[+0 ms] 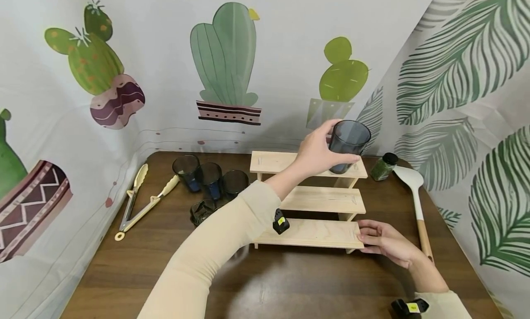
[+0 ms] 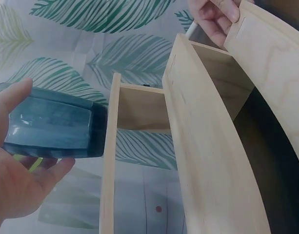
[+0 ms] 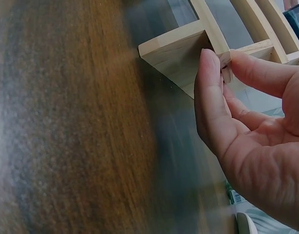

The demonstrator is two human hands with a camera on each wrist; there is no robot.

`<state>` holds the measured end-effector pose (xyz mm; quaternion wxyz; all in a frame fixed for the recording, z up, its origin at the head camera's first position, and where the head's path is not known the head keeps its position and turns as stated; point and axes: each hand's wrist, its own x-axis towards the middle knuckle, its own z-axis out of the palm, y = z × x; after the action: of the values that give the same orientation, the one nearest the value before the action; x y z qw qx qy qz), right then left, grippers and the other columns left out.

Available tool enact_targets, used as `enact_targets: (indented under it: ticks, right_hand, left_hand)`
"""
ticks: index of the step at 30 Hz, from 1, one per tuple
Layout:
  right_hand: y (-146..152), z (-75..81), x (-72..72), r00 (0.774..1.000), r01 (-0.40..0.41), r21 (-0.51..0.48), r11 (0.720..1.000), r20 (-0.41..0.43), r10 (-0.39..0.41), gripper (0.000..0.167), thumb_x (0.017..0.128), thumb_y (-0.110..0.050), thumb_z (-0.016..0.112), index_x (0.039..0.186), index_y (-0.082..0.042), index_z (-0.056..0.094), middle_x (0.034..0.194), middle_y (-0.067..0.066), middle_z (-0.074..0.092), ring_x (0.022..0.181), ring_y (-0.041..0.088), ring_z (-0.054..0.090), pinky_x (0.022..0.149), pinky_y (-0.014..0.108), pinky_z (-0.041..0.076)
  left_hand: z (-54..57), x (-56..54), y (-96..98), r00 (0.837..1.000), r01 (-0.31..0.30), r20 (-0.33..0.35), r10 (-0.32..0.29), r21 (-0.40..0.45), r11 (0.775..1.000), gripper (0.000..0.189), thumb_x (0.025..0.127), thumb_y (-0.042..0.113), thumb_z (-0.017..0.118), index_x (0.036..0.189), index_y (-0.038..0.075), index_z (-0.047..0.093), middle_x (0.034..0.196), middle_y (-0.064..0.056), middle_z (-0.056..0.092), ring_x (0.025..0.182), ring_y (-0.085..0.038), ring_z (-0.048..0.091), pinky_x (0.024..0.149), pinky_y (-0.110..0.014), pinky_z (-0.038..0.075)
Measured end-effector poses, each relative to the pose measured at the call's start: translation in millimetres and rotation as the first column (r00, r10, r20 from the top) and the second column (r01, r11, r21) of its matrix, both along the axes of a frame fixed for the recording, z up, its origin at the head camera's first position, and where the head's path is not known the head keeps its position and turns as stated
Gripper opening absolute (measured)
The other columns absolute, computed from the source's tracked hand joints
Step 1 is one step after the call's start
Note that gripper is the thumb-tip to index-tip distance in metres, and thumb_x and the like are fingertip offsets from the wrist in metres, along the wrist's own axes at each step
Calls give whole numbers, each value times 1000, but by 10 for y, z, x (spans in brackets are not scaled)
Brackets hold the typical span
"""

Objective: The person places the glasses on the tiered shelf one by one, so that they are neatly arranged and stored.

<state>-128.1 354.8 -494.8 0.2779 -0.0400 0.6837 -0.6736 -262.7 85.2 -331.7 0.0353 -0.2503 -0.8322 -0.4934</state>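
Note:
A dark tinted drinking glass (image 1: 350,137) stands upright at the right end of the top tier of a three-tier wooden shelf (image 1: 319,231). My left hand (image 1: 318,148) grips it, thumb and fingers on opposite sides. In the left wrist view, the base of the glass (image 2: 56,122) meets or nearly meets the top board. My right hand (image 1: 391,243) pinches the right end of the lowest board. The right wrist view shows the thumb and fingers of the right hand (image 3: 256,131) on either side of that board's end.
Several dark glasses (image 1: 210,176) cluster left of the shelf, partly behind my left sleeve. Tongs (image 1: 142,208) lie spread at the far left. A black-lidded jar (image 1: 383,167) and a white spatula (image 1: 415,190) with a wooden handle are on the right. Printed fabric (image 1: 165,79) hangs behind the table.

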Motion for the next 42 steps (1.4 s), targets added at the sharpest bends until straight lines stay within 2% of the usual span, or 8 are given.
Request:
enact_targets:
  ticks: [18,25,30,34,39,42]
  right_hand:
    - [-3,-8,-3,1000,10,-5,1000,5,-10,55,104,-3,60,143,19,29,116,8,63,104,19,68,88,40,60]
    - [-13,-7,-2,1000,19,-2,1000,17,-19,57,104,-3,60,144,20,27,117,9,62,104,20,68,88,40,60]
    - [-9,-19,3,1000,25,-2,1000,18,-25,59,104,-3,60,145,21,25,117,9,61,104,20,68,87,39,60]
    - [-3,-23,9,1000,21,-9,1000,18,-21,60,104,-3,60,145,22,24,117,8,62,104,20,68,87,39,60]
    - [5,-14,8,999,24,-3,1000,21,-24,61,104,-4,61,145,22,24,118,8,63,104,19,68,87,39,60]
    - [4,-16,0,1000,16,1,1000,16,-16,62,105,-4,60,146,22,23,120,7,63,105,19,67,87,39,60]
  left_hand:
    - [-39,-34,53,1000,8,-9,-8,-34,999,96,75,50,92,154,27,44,127,11,62,112,-2,58,87,-26,49]
    - [52,31,-60,999,29,23,-26,-152,988,113,75,60,88,164,30,25,146,5,53,129,-12,54,99,-39,49]
    - [229,104,-288,1000,23,16,-20,-204,979,119,72,69,85,165,38,17,152,7,47,136,-15,48,108,-52,44]
    - [354,186,-583,1000,4,-22,-9,-215,977,115,72,72,83,163,44,18,153,9,45,137,-15,47,108,-53,44]
    - [365,326,-1037,991,-65,-126,47,-143,988,106,75,69,83,161,43,28,151,10,48,136,-13,49,104,-51,46]
    - [295,411,-1331,973,-101,-214,81,-83,991,99,78,63,85,160,39,34,149,9,51,132,-13,51,102,-47,48]
